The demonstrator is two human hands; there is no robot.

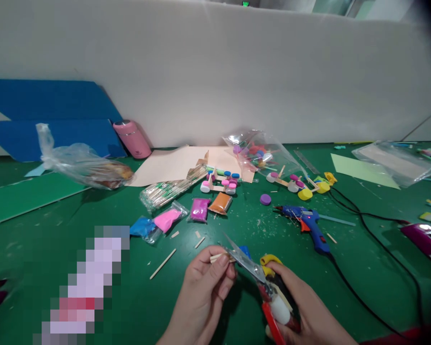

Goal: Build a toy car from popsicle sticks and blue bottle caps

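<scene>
My left hand (205,290) is closed, pinching short wooden sticks (216,258) between thumb and fingers. In my right hand (309,304) is a pair of scissors (250,266) with yellow-and-black and red handles. Its blades point up and left, beside the sticks at my left fingertips; whether they touch is unclear. A white rounded piece (280,309) shows by the scissor handles, and I cannot tell how it is held. Just behind the blades lies a small blue piece (244,251), partly covered. Loose sticks (163,264) lie left of my left hand.
A blue glue gun (311,224) with a black cord lies to the right. Farther back are small wheeled models (221,184), clay packets (200,210), bagged sticks (172,189) and a pink bottle (132,139). A white partition (215,76) borders the green table (136,297).
</scene>
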